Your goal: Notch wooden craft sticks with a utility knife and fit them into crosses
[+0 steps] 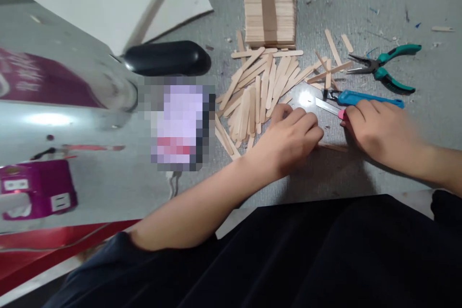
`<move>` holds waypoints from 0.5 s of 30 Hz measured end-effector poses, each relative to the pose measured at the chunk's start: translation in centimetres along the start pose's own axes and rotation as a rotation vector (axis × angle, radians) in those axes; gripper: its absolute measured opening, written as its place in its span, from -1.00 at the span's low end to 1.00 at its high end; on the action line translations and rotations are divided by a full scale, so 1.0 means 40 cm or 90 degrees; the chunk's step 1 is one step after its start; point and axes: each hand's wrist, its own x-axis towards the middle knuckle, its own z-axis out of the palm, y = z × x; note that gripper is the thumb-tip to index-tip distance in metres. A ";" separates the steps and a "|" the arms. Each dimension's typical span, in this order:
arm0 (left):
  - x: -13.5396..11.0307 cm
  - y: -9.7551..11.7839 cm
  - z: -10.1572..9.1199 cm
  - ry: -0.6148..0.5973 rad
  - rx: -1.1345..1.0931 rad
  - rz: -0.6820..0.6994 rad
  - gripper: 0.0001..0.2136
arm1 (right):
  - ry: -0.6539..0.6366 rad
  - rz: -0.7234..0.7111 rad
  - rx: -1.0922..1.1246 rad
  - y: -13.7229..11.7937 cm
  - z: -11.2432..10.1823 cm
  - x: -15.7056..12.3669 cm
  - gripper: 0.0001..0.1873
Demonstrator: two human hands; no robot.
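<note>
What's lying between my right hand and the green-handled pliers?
The blue knife lies between the right hand and the pliers, as the head view shows. The hand partly overlaps it there; whether they touch is unclear.

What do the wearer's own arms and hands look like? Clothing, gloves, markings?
Left hand and right hand: bare, no gloves. Wrists: no watch or bracelet visible. Left forearm is bare below a dark, plain sleeve. Right sleeve: can't tell.
</note>
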 end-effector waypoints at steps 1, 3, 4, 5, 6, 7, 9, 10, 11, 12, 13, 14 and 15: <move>-0.002 0.001 -0.004 0.003 0.003 0.003 -0.85 | -0.009 0.017 -0.001 -0.004 -0.002 0.004 -0.61; -0.006 0.005 -0.011 0.013 0.003 0.007 -0.85 | -0.033 0.053 0.009 -0.011 -0.005 0.011 -0.57; -0.008 0.007 -0.013 0.017 -0.001 0.008 -0.84 | -0.046 0.070 0.017 -0.014 -0.006 0.013 -0.55; -0.009 0.009 -0.014 0.019 -0.008 0.008 -0.83 | -0.057 0.088 0.021 -0.016 -0.006 0.015 -0.53; -0.009 0.012 -0.014 0.016 -0.016 0.008 -0.82 | -0.062 0.106 0.022 -0.019 -0.005 0.015 -0.50; -0.009 0.014 -0.014 0.010 -0.025 0.009 -0.81 | -0.064 0.121 0.022 -0.021 -0.004 0.015 -0.49; -0.009 0.016 -0.011 -0.005 -0.040 0.008 -0.79 | -0.056 0.136 0.024 -0.023 0.001 0.011 -0.49; -0.008 0.016 -0.011 -0.007 -0.051 0.005 -0.78 | -0.050 0.137 0.030 -0.023 0.003 0.008 -0.51; -0.007 0.015 -0.011 -0.007 -0.071 -0.002 -0.78 | -0.045 0.136 0.039 -0.022 0.005 0.005 -0.53; -0.006 0.014 -0.011 -0.003 -0.102 -0.017 -0.78 | -0.040 0.136 0.052 -0.019 0.007 0.003 -0.55; -0.005 0.011 -0.012 0.007 -0.143 -0.042 -0.79 | -0.031 0.138 0.070 -0.015 0.008 0.002 -0.57; -0.004 0.008 -0.014 0.020 -0.195 -0.081 -0.81 | -0.015 0.144 0.095 -0.010 0.009 0.001 -0.59; -0.002 0.005 -0.015 0.039 -0.255 -0.132 -0.84 | 0.007 0.152 0.133 -0.003 0.011 0.001 -0.62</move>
